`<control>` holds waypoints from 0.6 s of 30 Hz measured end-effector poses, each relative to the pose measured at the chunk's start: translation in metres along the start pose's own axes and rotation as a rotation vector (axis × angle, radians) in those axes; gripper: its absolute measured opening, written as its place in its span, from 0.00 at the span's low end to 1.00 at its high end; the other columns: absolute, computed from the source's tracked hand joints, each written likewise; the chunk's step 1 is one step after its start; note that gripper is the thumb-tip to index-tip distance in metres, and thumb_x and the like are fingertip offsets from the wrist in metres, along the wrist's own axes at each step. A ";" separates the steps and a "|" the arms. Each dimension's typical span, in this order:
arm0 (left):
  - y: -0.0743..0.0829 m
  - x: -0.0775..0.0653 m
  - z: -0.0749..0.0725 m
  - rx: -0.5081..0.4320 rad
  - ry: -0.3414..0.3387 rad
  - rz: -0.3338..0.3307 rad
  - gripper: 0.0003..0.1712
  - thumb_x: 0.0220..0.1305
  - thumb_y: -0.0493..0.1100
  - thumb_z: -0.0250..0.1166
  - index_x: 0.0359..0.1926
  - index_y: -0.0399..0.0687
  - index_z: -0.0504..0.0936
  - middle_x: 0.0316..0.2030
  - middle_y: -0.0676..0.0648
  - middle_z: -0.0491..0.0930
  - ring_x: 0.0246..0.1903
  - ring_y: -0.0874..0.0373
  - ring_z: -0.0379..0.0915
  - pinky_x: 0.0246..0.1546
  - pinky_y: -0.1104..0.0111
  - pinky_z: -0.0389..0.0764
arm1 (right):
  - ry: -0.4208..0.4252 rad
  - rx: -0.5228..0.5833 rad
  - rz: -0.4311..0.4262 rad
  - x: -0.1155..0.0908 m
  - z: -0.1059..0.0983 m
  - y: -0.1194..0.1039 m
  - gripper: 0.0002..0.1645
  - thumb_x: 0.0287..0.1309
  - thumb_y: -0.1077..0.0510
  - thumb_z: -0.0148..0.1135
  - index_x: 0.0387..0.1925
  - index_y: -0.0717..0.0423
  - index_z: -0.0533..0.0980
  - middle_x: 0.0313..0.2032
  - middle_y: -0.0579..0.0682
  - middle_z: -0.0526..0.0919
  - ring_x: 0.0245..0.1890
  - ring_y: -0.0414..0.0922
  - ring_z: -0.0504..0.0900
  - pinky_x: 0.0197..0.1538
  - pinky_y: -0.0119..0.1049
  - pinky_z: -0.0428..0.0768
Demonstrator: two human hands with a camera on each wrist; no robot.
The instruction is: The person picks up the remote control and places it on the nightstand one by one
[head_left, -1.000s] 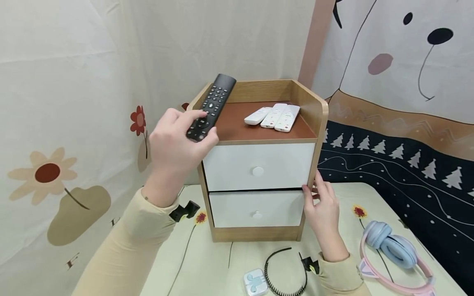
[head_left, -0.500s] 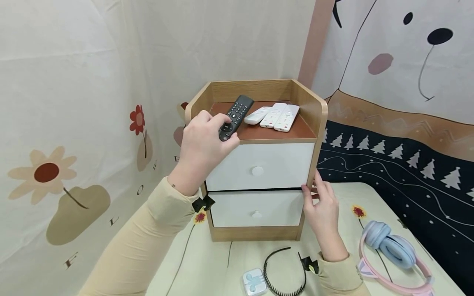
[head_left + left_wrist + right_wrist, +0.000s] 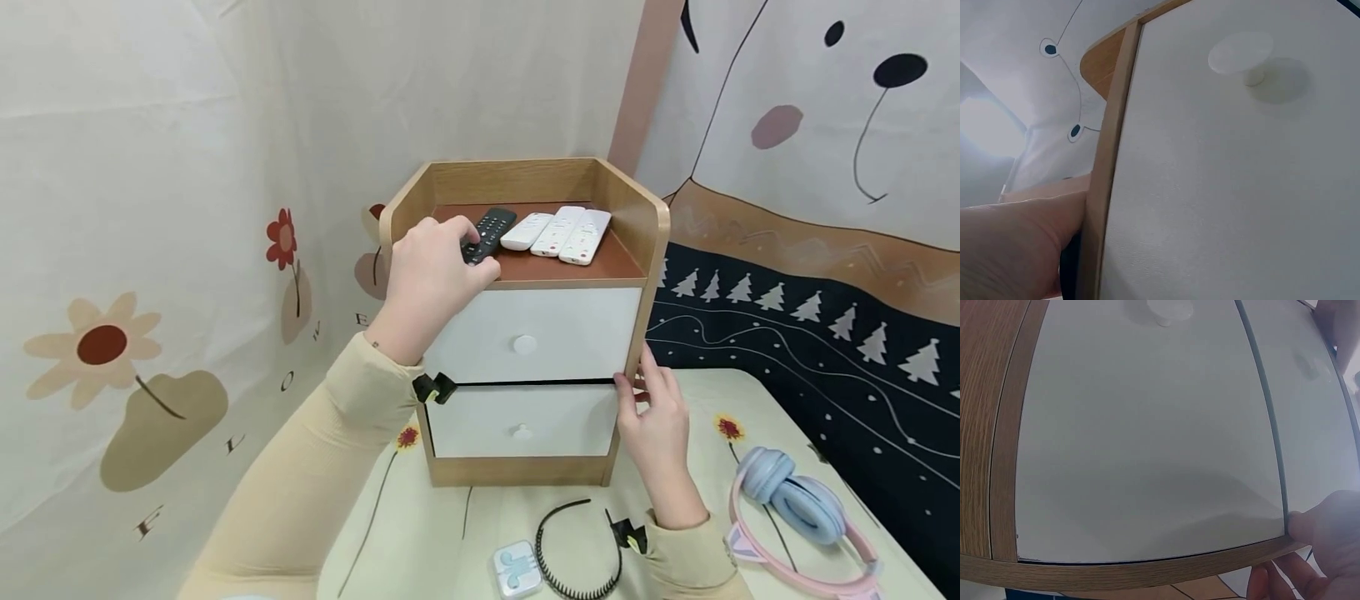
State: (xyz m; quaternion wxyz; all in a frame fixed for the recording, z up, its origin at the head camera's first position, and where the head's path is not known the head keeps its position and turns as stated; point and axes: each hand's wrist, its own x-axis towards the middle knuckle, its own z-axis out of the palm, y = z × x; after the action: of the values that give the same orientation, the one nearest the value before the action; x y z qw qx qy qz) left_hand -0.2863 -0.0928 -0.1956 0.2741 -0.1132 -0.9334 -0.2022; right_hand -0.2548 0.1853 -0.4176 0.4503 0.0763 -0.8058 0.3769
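In the head view my left hand (image 3: 435, 271) pinches the lower end of a black remote control (image 3: 495, 227) between thumb and fingers. That remote lies low over the brown top shelf (image 3: 517, 268) of a small wooden cabinet, left of three white remote controls (image 3: 558, 232) lying side by side. My right hand (image 3: 657, 429) grips the cabinet's right front edge (image 3: 639, 333), thumb at the front and fingers round the side. The right wrist view shows those fingers (image 3: 1300, 572) against the wooden edge. From the left wrist, the shelf hides the remote almost wholly.
Two white drawers with round knobs, the upper drawer (image 3: 480, 342) and lower drawer (image 3: 480, 425), are closed. On the table in front lie boxed earphones (image 3: 517, 570) and a black headband (image 3: 543, 558). Pink and blue headphones (image 3: 806, 508) lie at right.
My left hand has carried the black remote rightward and down from above the shelf's left side to beside the white remotes. The right hand has kept its grip on the cabinet edge.
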 end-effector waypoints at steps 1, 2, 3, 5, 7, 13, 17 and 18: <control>-0.001 0.002 0.001 -0.007 -0.006 -0.006 0.20 0.63 0.52 0.68 0.53 0.51 0.89 0.47 0.41 0.87 0.52 0.45 0.81 0.54 0.48 0.83 | 0.001 0.002 -0.003 0.000 0.000 0.000 0.37 0.71 0.68 0.69 0.79 0.62 0.71 0.44 0.66 0.83 0.43 0.63 0.92 0.48 0.03 0.67; -0.001 0.005 0.002 -0.015 -0.014 -0.016 0.20 0.62 0.52 0.68 0.53 0.52 0.89 0.48 0.42 0.87 0.52 0.45 0.81 0.55 0.48 0.82 | 0.003 0.002 -0.006 0.000 0.000 0.001 0.37 0.71 0.69 0.69 0.79 0.62 0.71 0.44 0.66 0.83 0.42 0.63 0.91 0.48 0.03 0.67; -0.001 0.007 0.003 -0.023 -0.020 -0.023 0.20 0.62 0.51 0.68 0.53 0.52 0.89 0.48 0.42 0.87 0.52 0.46 0.81 0.55 0.48 0.82 | 0.005 0.002 -0.009 0.000 0.000 0.001 0.37 0.71 0.69 0.69 0.79 0.62 0.71 0.44 0.66 0.83 0.42 0.63 0.91 0.48 0.03 0.67; -0.003 0.010 0.005 -0.042 -0.033 -0.038 0.21 0.61 0.51 0.68 0.54 0.53 0.89 0.49 0.43 0.87 0.53 0.47 0.80 0.57 0.48 0.82 | 0.009 0.002 -0.015 0.000 0.001 0.001 0.37 0.71 0.69 0.69 0.78 0.62 0.72 0.44 0.66 0.83 0.42 0.63 0.91 0.48 0.04 0.67; -0.003 0.012 0.006 -0.056 -0.041 -0.047 0.21 0.61 0.51 0.67 0.54 0.53 0.89 0.50 0.44 0.88 0.54 0.47 0.80 0.58 0.49 0.81 | 0.010 0.002 -0.017 0.001 0.001 0.001 0.37 0.71 0.69 0.69 0.78 0.62 0.72 0.44 0.67 0.83 0.42 0.63 0.91 0.48 0.04 0.67; -0.004 0.017 0.007 -0.077 -0.061 -0.062 0.21 0.60 0.50 0.67 0.54 0.54 0.88 0.53 0.47 0.89 0.55 0.47 0.79 0.60 0.50 0.80 | 0.007 0.003 -0.010 0.000 0.002 0.001 0.37 0.71 0.68 0.69 0.78 0.62 0.72 0.45 0.66 0.84 0.42 0.63 0.91 0.48 0.03 0.66; -0.002 0.018 0.007 -0.070 -0.084 -0.084 0.21 0.61 0.51 0.67 0.55 0.55 0.88 0.55 0.49 0.88 0.54 0.49 0.80 0.58 0.52 0.81 | 0.005 0.003 -0.010 0.001 0.001 0.000 0.37 0.72 0.68 0.69 0.78 0.62 0.72 0.45 0.66 0.84 0.42 0.63 0.91 0.48 0.03 0.67; -0.002 0.019 0.007 -0.069 -0.087 -0.089 0.22 0.62 0.51 0.66 0.56 0.55 0.88 0.56 0.49 0.88 0.54 0.49 0.80 0.57 0.53 0.81 | 0.004 0.002 -0.010 0.001 0.001 0.000 0.37 0.72 0.68 0.69 0.79 0.62 0.72 0.45 0.66 0.84 0.42 0.63 0.91 0.48 0.03 0.67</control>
State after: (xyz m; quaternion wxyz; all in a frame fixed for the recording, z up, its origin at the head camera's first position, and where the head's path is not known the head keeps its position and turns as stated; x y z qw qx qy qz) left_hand -0.3055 -0.0895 -0.1910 0.2198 -0.0897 -0.9410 -0.2412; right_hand -0.2555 0.1847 -0.4172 0.4540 0.0801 -0.8040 0.3756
